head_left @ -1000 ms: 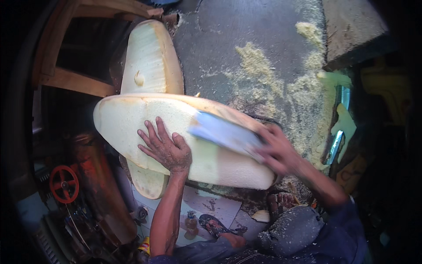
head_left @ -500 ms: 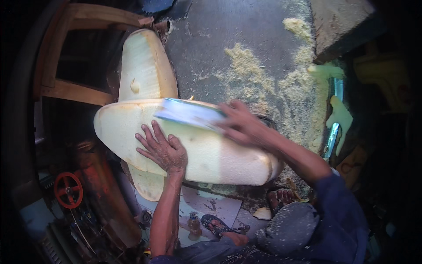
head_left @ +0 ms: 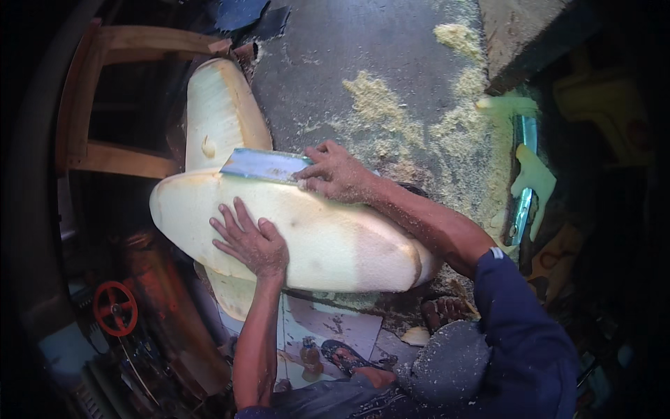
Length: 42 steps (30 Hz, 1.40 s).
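Note:
A long pale foam piece (head_left: pixel 321 237) with rounded ends lies across the middle. My left hand (head_left: pixel 252 241) rests flat on its top, fingers spread. Along its far edge lies a flat, shiny silvery sanding board (head_left: pixel 262 164), slightly tilted. My right hand (head_left: pixel 335 171) is closed over this board's right end, its fingertips on the surface. Behind it, a second pale foam piece (head_left: pixel 223 115) with a small notch sticks out to the far left. A narrower foam end (head_left: pixel 230 293) shows below the long piece. The board's underside is hidden.
Piles of foam crumbs (head_left: pixel 380 101) cover part of the dark worktop (head_left: pixel 307 77). A wooden frame (head_left: pixel 129 159) stands at left, above a red handwheel (head_left: pixel 116 308). On the right are a wooden block (head_left: pixel 520 35) and a foam scrap (head_left: pixel 534 185) on a shiny strip.
My right hand has moved the sanding board left along the foam's far edge. My left hand stays pressed on the foam. The whole view has shifted slightly.

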Each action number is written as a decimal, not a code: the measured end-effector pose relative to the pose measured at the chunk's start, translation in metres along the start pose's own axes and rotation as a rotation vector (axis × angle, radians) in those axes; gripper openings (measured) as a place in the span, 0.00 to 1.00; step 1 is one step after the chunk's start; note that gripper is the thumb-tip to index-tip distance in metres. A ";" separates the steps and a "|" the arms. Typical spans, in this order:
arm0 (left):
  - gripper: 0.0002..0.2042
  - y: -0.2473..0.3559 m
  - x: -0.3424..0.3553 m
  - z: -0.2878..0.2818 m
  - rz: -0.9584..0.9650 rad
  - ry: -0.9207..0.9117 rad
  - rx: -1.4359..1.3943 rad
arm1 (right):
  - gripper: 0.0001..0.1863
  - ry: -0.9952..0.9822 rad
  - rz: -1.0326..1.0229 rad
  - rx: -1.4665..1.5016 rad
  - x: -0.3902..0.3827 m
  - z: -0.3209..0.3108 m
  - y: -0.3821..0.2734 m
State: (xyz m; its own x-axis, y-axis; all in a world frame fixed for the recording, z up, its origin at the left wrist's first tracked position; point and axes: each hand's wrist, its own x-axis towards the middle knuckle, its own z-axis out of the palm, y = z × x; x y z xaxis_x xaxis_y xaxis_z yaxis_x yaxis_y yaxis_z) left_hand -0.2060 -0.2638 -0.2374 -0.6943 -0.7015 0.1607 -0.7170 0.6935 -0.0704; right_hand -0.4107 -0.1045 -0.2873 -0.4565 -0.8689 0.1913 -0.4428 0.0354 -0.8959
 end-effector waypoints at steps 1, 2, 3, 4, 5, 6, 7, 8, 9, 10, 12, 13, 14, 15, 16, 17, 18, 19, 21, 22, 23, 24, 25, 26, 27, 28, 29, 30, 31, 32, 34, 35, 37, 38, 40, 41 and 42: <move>0.33 0.000 0.001 0.000 0.030 0.012 -0.020 | 0.16 -0.049 0.022 0.007 -0.010 -0.013 -0.006; 0.33 -0.001 0.000 -0.001 0.038 0.008 -0.026 | 0.16 -0.124 0.052 0.023 -0.036 -0.033 -0.021; 0.33 -0.002 -0.001 0.000 0.017 0.025 -0.041 | 0.17 -0.204 0.074 0.047 -0.067 -0.049 -0.031; 0.33 -0.003 -0.004 0.003 0.033 0.050 -0.049 | 0.17 -0.216 0.022 -0.041 -0.109 -0.062 -0.032; 0.33 -0.003 -0.005 0.005 0.020 0.022 -0.040 | 0.16 -0.162 0.039 -0.057 -0.141 -0.076 -0.044; 0.33 -0.003 -0.006 0.007 0.013 0.045 -0.033 | 0.16 -0.139 0.184 0.049 -0.162 -0.084 -0.055; 0.33 -0.003 -0.006 0.008 0.027 0.059 -0.020 | 0.16 -0.133 0.131 0.039 -0.151 -0.076 -0.051; 0.33 -0.002 -0.004 0.009 0.017 0.040 -0.025 | 0.16 -0.122 0.097 0.014 -0.133 -0.068 -0.045; 0.34 -0.002 -0.003 0.008 0.019 0.019 -0.016 | 0.17 -0.135 0.061 -0.034 -0.106 -0.061 -0.037; 0.34 -0.002 -0.002 0.007 0.014 0.017 -0.013 | 0.17 -0.117 0.098 0.002 -0.066 -0.041 -0.026; 0.35 -0.003 -0.001 0.003 0.013 -0.005 -0.027 | 0.17 -0.096 0.091 0.044 -0.021 -0.016 -0.015; 0.35 -0.004 -0.002 0.001 0.003 -0.022 -0.040 | 0.17 -0.065 0.037 0.052 -0.013 -0.010 -0.012; 0.35 -0.005 0.000 0.000 0.025 -0.025 -0.043 | 0.17 -0.023 -0.010 0.063 -0.010 -0.005 -0.011; 0.35 -0.006 -0.001 -0.001 0.014 -0.025 -0.040 | 0.16 -0.055 -0.008 0.059 -0.034 -0.021 -0.021; 0.35 -0.006 -0.002 0.000 0.037 0.005 -0.045 | 0.16 -0.091 -0.016 0.055 -0.074 -0.045 -0.031; 0.35 -0.007 -0.004 0.000 0.023 -0.021 -0.037 | 0.16 -0.130 -0.033 -0.027 -0.114 -0.057 -0.027; 0.35 -0.006 -0.005 0.003 0.016 -0.011 -0.041 | 0.17 -0.118 0.031 0.023 -0.142 -0.072 -0.040; 0.35 -0.006 -0.006 0.004 0.028 -0.003 -0.024 | 0.17 -0.134 0.066 0.041 -0.144 -0.073 -0.044; 0.35 -0.003 -0.005 0.006 0.020 -0.012 -0.030 | 0.17 -0.127 0.051 0.054 -0.122 -0.066 -0.040; 0.35 -0.001 -0.004 0.005 0.013 -0.007 -0.024 | 0.17 -0.141 0.015 0.019 -0.093 -0.059 -0.032; 0.35 0.000 -0.002 0.004 0.004 0.000 -0.028 | 0.16 -0.092 0.072 0.077 -0.058 -0.039 -0.026; 0.35 0.001 -0.001 0.001 -0.004 -0.020 -0.029 | 0.16 -0.031 -0.005 0.039 -0.018 -0.011 -0.010; 0.35 0.001 0.000 -0.003 -0.009 -0.025 -0.033 | 0.16 -0.034 -0.071 0.016 0.014 0.008 0.006; 0.35 0.001 0.000 -0.005 -0.012 -0.039 -0.042 | 0.14 0.092 -0.121 -0.001 0.025 0.020 0.011; 0.35 0.000 0.002 -0.007 -0.006 -0.054 -0.048 | 0.14 0.055 -0.039 0.038 0.015 0.007 0.002; 0.35 -0.001 0.000 -0.008 -0.007 -0.059 -0.041 | 0.13 -0.009 0.046 0.081 -0.012 -0.013 -0.015; 0.35 -0.003 0.000 -0.007 0.011 -0.050 -0.036 | 0.13 -0.066 -0.015 0.033 -0.047 -0.029 -0.017; 0.35 -0.004 -0.002 -0.004 0.016 -0.040 -0.041 | 0.13 -0.132 -0.077 -0.027 -0.082 -0.045 -0.018; 0.35 -0.005 -0.004 -0.001 0.034 -0.024 -0.042 | 0.13 -0.174 0.017 -0.012 -0.116 -0.069 -0.036; 0.35 -0.006 -0.005 0.003 0.038 -0.010 -0.042 | 0.14 -0.118 0.036 0.006 -0.143 -0.077 -0.042; 0.35 -0.005 -0.004 0.006 0.009 -0.015 -0.031 | 0.15 -0.084 0.077 0.015 -0.145 -0.070 -0.042; 0.35 -0.004 -0.004 0.006 0.021 0.005 -0.024 | 0.15 -0.102 0.082 -0.005 -0.115 -0.059 -0.035; 0.35 -0.003 -0.001 0.003 0.011 -0.022 -0.022 | 0.17 0.001 0.041 0.102 -0.042 -0.029 -0.025; 0.35 -0.003 0.000 0.000 0.004 -0.034 -0.026 | 0.17 -0.025 -0.054 0.011 -0.004 -0.004 0.000; 0.35 -0.003 0.001 -0.004 -0.004 -0.061 -0.033 | 0.17 -0.006 -0.008 0.041 0.010 0.007 0.006; 0.35 -0.004 0.001 -0.004 -0.005 -0.057 -0.038 | 0.17 -0.063 0.025 0.072 -0.003 -0.007 -0.009; 0.34 -0.004 -0.001 -0.004 0.013 -0.030 -0.048 | 0.16 -0.104 0.055 0.078 -0.037 -0.037 -0.030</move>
State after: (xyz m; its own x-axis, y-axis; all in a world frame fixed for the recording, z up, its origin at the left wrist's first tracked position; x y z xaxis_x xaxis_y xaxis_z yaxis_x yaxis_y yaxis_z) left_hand -0.2017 -0.2653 -0.2333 -0.7053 -0.6968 0.1304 -0.7049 0.7089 -0.0248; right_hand -0.4085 -0.0551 -0.2526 -0.3939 -0.9135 0.1020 -0.3564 0.0495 -0.9330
